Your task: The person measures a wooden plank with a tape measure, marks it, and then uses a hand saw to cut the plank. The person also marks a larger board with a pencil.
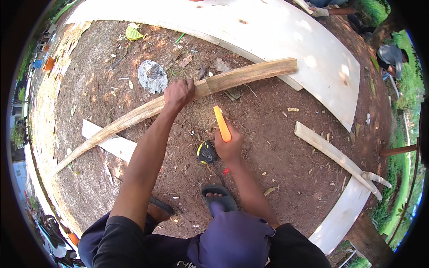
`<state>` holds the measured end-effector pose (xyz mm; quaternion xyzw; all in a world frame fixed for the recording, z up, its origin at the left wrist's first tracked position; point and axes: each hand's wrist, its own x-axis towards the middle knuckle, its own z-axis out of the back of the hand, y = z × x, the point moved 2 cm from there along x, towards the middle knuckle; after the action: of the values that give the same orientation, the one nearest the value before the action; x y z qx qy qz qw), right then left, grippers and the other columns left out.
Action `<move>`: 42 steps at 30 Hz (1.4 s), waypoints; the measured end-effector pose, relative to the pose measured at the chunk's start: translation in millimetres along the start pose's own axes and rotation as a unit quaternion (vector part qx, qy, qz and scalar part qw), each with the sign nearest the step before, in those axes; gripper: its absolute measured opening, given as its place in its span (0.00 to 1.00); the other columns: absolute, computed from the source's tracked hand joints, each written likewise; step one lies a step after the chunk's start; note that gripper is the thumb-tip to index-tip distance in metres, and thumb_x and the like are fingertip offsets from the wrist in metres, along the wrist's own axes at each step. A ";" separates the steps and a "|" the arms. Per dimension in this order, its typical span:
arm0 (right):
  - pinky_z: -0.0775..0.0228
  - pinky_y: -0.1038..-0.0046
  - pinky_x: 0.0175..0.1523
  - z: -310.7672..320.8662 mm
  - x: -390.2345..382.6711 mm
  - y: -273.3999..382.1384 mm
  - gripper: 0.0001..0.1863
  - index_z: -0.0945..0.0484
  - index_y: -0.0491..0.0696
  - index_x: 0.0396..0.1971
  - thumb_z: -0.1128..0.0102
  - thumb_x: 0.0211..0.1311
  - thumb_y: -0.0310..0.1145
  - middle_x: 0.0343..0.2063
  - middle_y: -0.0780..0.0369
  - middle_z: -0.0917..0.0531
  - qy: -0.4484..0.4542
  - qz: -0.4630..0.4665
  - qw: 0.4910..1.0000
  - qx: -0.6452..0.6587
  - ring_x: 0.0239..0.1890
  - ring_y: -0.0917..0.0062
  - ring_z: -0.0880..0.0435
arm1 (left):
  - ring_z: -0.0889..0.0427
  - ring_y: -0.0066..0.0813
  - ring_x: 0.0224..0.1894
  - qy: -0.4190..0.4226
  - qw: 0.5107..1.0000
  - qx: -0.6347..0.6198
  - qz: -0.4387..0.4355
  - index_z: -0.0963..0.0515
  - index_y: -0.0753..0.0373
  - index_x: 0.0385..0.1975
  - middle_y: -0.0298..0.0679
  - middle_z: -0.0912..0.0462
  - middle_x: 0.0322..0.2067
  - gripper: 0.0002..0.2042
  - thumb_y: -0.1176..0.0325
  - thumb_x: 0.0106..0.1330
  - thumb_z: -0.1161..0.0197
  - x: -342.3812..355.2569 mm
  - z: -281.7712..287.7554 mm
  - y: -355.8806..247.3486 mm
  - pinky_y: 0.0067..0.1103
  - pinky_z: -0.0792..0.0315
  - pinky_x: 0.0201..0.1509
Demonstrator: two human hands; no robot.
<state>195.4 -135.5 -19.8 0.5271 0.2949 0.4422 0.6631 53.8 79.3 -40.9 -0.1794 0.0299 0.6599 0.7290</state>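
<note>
A long wooden plank slants across the ground, its right end resting on the edge of a large pale board. My left hand is closed over the plank near its middle, pressing on it. In my right hand is the orange handle of a handsaw. The thin saw blade runs up from the handle and meets the plank just right of my left hand. A black and yellow tape measure lies on the soil beside my right hand.
The large pale board spans the far side. A white board lies under the plank at left. At right, a short plank leans over another white board. A grey round patch lies beyond my left hand. Other people are at the far right.
</note>
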 end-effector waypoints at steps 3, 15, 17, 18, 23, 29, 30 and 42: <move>0.18 0.67 0.41 65.5 -106.4 -3.3 0.25 0.21 0.36 0.55 0.39 0.54 0.21 0.38 0.49 0.13 0.033 -0.012 0.997 -0.066 0.36 0.58 0.10 | 0.14 0.51 0.27 -0.080 0.996 0.028 -0.029 0.17 0.65 0.24 0.56 0.16 0.24 0.28 0.51 0.71 0.60 4.9 -2.5 -8.0 0.43 0.20 0.39; 0.26 0.66 0.31 8.0 18.4 47.5 0.15 0.18 0.36 0.46 0.38 0.60 0.24 0.24 0.51 0.16 -0.014 0.009 1.000 -0.003 0.25 0.67 0.14 | 0.14 0.51 0.33 -0.101 0.992 0.038 -0.071 0.23 0.62 0.32 0.51 0.15 0.30 0.14 0.61 0.72 0.54 -17.2 -8.8 -4.8 0.43 0.21 0.39; 0.25 0.67 0.33 13.2 -5.0 40.5 0.15 0.18 0.36 0.46 0.37 0.61 0.25 0.26 0.52 0.15 -0.051 0.028 0.998 0.035 0.27 0.68 0.14 | 0.15 0.50 0.34 -0.157 0.984 0.006 -0.078 0.23 0.62 0.31 0.50 0.16 0.29 0.17 0.58 0.74 0.55 -32.3 0.0 -11.9 0.42 0.23 0.42; 0.25 0.67 0.34 17.3 -20.3 32.5 0.14 0.19 0.36 0.47 0.37 0.61 0.25 0.27 0.52 0.15 -0.068 0.032 0.996 0.052 0.28 0.68 0.13 | 0.16 0.50 0.34 -0.181 0.979 -0.004 -0.091 0.23 0.61 0.32 0.49 0.16 0.28 0.19 0.56 0.75 0.56 -42.2 -7.9 -15.9 0.41 0.24 0.43; 0.22 0.69 0.39 18.3 -45.2 14.0 0.14 0.19 0.36 0.47 0.37 0.62 0.25 0.32 0.53 0.14 -0.044 0.000 0.998 0.033 0.34 0.71 0.12 | 0.18 0.45 0.37 -0.177 0.980 -0.032 -0.080 0.24 0.63 0.31 0.46 0.18 0.29 0.22 0.50 0.75 0.54 -62.2 -16.5 -13.5 0.38 0.28 0.48; 0.21 0.69 0.40 29.0 -38.9 25.0 0.18 0.19 0.36 0.50 0.37 0.60 0.24 0.34 0.52 0.13 -0.040 -0.006 0.998 0.042 0.36 0.67 0.10 | 0.23 0.51 0.42 -0.062 0.978 0.006 -0.197 0.29 0.67 0.40 0.52 0.22 0.35 0.24 0.46 0.72 0.47 -73.7 6.8 2.0 0.40 0.31 0.51; 0.20 0.68 0.40 29.9 -39.5 26.0 0.19 0.19 0.37 0.52 0.37 0.59 0.24 0.36 0.51 0.12 -0.035 -0.004 0.998 0.042 0.36 0.65 0.10 | 0.23 0.51 0.42 0.002 0.980 -0.011 -0.199 0.30 0.67 0.43 0.53 0.23 0.38 0.23 0.49 0.69 0.40 -69.9 13.0 8.7 0.40 0.31 0.50; 0.21 0.67 0.38 54.0 -78.9 15.7 0.20 0.20 0.36 0.52 0.38 0.60 0.25 0.35 0.50 0.12 0.005 -0.053 0.999 0.000 0.33 0.62 0.11 | 0.25 0.42 0.47 -0.229 0.957 0.054 -0.170 0.29 0.62 0.44 0.43 0.26 0.39 0.22 0.61 0.55 0.27 -99.8 -32.4 -1.6 0.36 0.33 0.52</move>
<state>203.1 -229.2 4.0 0.5083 0.3260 0.4088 0.6843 49.0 -25.5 -42.8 0.0131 -0.1333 0.5468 0.8265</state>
